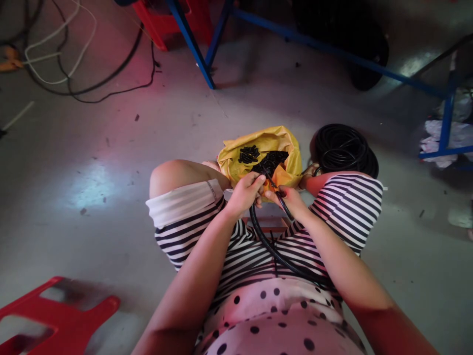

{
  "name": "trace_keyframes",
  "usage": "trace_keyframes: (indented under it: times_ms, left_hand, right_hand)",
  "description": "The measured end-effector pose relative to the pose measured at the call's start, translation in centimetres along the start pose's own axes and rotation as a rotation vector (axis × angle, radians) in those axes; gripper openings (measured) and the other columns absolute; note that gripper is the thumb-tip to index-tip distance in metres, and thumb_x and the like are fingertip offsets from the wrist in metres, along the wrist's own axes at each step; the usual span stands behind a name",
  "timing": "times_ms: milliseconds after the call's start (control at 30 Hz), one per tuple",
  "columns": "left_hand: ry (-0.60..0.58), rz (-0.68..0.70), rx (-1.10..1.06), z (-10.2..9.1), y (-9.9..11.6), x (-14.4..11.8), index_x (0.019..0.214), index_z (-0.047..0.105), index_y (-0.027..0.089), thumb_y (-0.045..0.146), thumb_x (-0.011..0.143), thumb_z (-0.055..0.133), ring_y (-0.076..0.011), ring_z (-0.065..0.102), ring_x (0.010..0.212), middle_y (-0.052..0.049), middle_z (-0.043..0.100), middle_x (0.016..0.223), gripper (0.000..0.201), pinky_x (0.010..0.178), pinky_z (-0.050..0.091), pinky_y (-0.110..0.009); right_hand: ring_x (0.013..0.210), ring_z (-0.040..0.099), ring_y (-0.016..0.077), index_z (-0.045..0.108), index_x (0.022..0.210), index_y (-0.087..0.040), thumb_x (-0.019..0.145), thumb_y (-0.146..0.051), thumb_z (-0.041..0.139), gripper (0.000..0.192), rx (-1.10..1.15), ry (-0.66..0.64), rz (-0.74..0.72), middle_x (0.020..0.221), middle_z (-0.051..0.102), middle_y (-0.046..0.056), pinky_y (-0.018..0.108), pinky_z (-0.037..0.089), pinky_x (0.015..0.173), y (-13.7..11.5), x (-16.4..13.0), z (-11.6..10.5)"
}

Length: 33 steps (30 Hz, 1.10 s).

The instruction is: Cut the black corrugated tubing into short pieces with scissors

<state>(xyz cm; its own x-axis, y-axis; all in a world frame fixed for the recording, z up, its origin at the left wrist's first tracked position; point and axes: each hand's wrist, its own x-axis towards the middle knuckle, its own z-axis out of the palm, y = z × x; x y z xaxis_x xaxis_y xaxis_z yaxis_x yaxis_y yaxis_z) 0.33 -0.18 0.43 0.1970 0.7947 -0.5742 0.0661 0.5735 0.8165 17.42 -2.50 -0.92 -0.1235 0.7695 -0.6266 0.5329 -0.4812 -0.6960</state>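
Note:
My left hand (244,193) is closed around the end of a black corrugated tube (271,249). From there the tube curves down across my lap to the right. Dark-handled scissors (284,206) are in my right hand (291,198), their blades close to the left fingertips; how far the blades are apart is too small to tell. Just beyond both hands, between my knees, stands a yellow bag (226,160) with its mouth spread. Several short black tube pieces (249,154) lie inside it, beside a darker heap (272,160).
A coil of black tubing (343,150) rests on the floor by my right knee. Blue metal legs (209,66) and a red stool (158,24) stand ahead. Loose cables (107,79) lie at far left, another red stool (55,315) at lower left, clear plastic bags (436,138) at right.

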Motion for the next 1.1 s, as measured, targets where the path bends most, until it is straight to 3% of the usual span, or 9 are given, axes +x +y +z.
trace_keyframes:
  times_ms: [133,233,533,867,1100]
  left_hand:
    - [0.018,-0.013,-0.007,0.2,0.3,-0.2,0.083,0.044,0.022,0.041,0.094,0.053,-0.0062,0.034,0.039,0.009,0.035,0.059,0.024,0.035,0.029,-0.018]
    - [0.039,-0.052,0.003,0.3,0.2,-0.1,0.084,0.047,0.022,0.038,0.093,0.05,-0.0072,0.034,0.039,0.009,0.034,0.058,0.019,0.035,0.026,-0.019]
    - [0.149,0.104,0.207,0.0,-0.9,0.8,0.081,0.054,0.021,0.044,0.091,0.05,-0.0123,0.05,0.058,0.005,0.049,0.06,0.026,0.056,0.041,-0.022]
    - [0.132,0.164,0.264,0.0,-0.8,0.7,0.081,0.055,0.02,0.044,0.091,0.05,-0.0133,0.053,0.064,0.004,0.051,0.063,0.026,0.061,0.042,-0.023]
    - [0.024,0.223,0.365,-0.5,-0.8,0.4,0.081,0.057,0.02,0.044,0.092,0.05,-0.0134,0.052,0.069,0.003,0.053,0.07,0.027,0.063,0.041,-0.023]
  right_hand:
    - [0.063,0.048,0.0151,0.055,0.076,-0.021,0.077,-0.069,0.067,0.05,0.013,-0.04,-0.004,0.062,0.05,-0.003,0.025,0.034,0.059,0.0,0.0,-0.1]
    - [0.062,0.048,0.0155,0.055,0.077,-0.021,0.079,-0.068,0.066,0.049,0.026,-0.061,-0.006,0.061,0.049,-0.004,0.026,0.035,0.059,0.2,0.1,-0.2]
    - [0.071,0.053,0.0168,0.056,0.078,-0.02,0.08,-0.064,0.066,0.045,-0.021,-0.071,-0.032,0.071,0.057,-0.001,0.027,0.038,0.065,-0.5,-0.3,-0.5]
    - [0.07,0.054,0.0171,0.058,0.081,-0.019,0.081,-0.068,0.063,0.049,0.021,-0.091,-0.061,0.067,0.056,-0.001,0.026,0.038,0.063,-0.2,-0.2,-0.4]
    - [0.078,0.061,0.0204,0.059,0.089,-0.021,0.084,-0.07,0.062,0.049,-0.144,-0.102,-0.05,0.082,0.066,0.004,0.027,0.041,0.066,-0.3,-0.4,-0.9]
